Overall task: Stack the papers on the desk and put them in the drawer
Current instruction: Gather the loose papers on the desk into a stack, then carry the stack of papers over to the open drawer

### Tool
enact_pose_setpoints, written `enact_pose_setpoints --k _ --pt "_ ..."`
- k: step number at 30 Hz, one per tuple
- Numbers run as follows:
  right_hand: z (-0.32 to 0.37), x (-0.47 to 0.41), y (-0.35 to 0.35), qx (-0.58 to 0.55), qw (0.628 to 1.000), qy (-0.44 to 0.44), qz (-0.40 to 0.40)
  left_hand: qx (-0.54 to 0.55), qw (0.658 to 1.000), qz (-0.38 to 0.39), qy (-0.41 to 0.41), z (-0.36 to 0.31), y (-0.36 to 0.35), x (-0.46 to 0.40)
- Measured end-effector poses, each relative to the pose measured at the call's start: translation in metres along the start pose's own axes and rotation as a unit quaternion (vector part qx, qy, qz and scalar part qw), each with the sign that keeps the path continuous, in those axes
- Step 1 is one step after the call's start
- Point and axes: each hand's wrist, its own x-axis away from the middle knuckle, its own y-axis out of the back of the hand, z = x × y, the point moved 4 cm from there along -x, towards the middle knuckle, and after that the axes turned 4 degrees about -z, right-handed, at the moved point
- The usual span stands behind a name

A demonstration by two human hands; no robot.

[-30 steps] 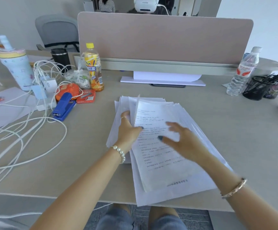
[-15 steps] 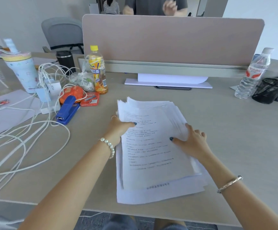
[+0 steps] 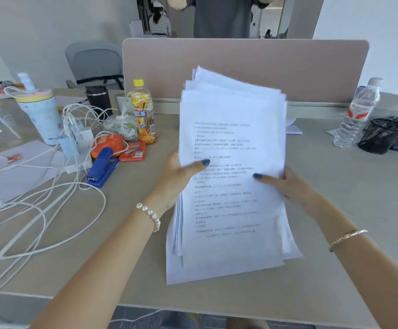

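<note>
A loose stack of white printed papers (image 3: 231,143) is tilted up off the grey desk (image 3: 350,210), its top edges fanned unevenly and its bottom edge low near the desk front. My left hand (image 3: 176,176) grips the stack's left edge, thumb across the top sheet. My right hand (image 3: 288,184) holds the right edge, thumb on the front. No drawer is in view.
To the left lie a blue stapler (image 3: 101,167), a red staple box (image 3: 132,151), an orange tea bottle (image 3: 143,112), a pastel tumbler (image 3: 40,115) and tangled white cables (image 3: 38,210). A water bottle (image 3: 357,115) and black mesh pen holder (image 3: 380,136) stand right. A beige partition (image 3: 312,70) backs the desk; a person stands behind it.
Both hands went from squaring the papers flat on the desk to gripping the stack's sides and lifting it up toward me, tilted upright.
</note>
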Motion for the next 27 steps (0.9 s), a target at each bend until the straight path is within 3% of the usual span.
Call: enact_pose_setpoints --k 2,6,9,12,18,24,27 --pt "0.029 0.003 0.01 -0.046 0.998 0.043 0.014 0.02 0.998 0.003 -0.058 -0.03 -0.006 0.001" --pt "0.086 0.018 0.027 -0.138 0.971 0.185 -0.065 0.055 0.981 -0.055 -0.178 -0.085 -0.01 0.001" --pt "0.102 0.034 0.026 -0.141 0.957 0.238 -0.086 0.07 0.966 -0.091 -0.233 -0.105 -0.01 0.001" --pt "0.083 0.04 0.023 -0.094 0.964 0.223 -0.111 0.087 0.975 -0.091 -0.185 -0.083 -0.01 -0.004" --pt "0.013 0.041 0.006 -0.062 0.987 0.112 -0.097 0.05 0.995 -0.06 -0.061 -0.004 -0.004 0.001" --pt "0.036 0.045 0.004 -0.082 0.977 0.145 -0.13 0.058 0.988 -0.063 -0.129 -0.03 -0.021 0.005" --pt "0.03 0.047 0.013 -0.094 0.977 0.144 -0.125 0.079 0.991 -0.055 -0.095 -0.021 -0.017 -0.001"
